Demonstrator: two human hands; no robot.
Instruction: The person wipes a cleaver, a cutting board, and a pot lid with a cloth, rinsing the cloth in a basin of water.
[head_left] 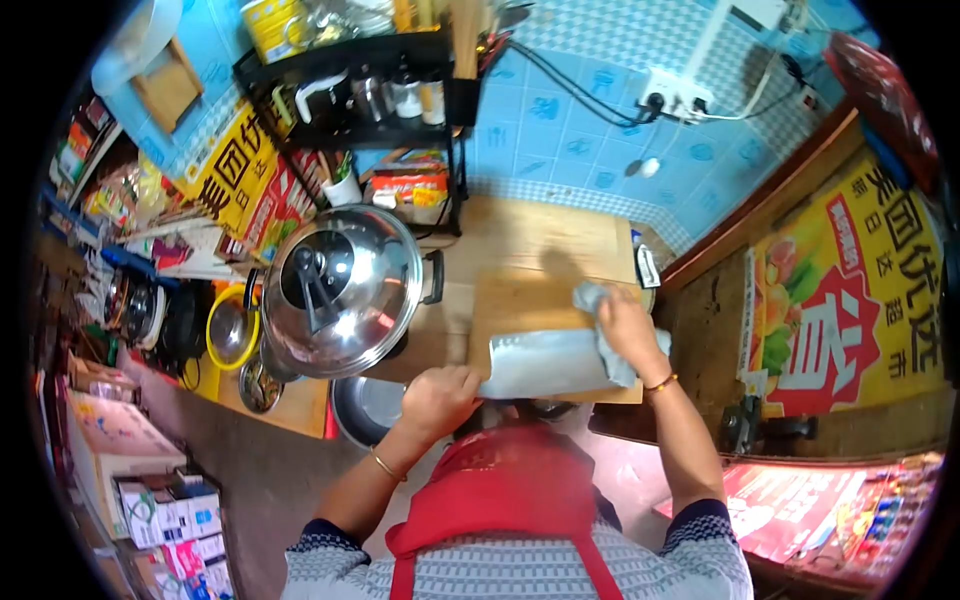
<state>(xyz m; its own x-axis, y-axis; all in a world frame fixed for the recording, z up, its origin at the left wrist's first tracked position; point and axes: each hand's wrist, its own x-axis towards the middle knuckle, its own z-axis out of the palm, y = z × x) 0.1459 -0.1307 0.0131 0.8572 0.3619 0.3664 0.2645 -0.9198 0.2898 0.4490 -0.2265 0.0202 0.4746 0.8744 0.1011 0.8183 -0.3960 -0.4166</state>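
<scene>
My left hand (440, 400) is closed at the left end of a wide, silvery kitchen cleaver (545, 365); the handle is hidden in my fist. The broad blade lies flat over the near part of a wooden cutting board (525, 300). My right hand (630, 330) is closed on a crumpled grey-blue cloth (615, 365) and presses it against the right end of the blade. Part of the cloth sticks out beyond my fingers at the far side.
Left of the board stands a large lidded steel wok (345, 290). A grey pan (365, 410) sits below it, beside a yellow-rimmed bowl (232, 328). A black shelf rack (350, 70) holds bottles and packets at the back. A wooden panel with a poster (840, 300) bounds the right side.
</scene>
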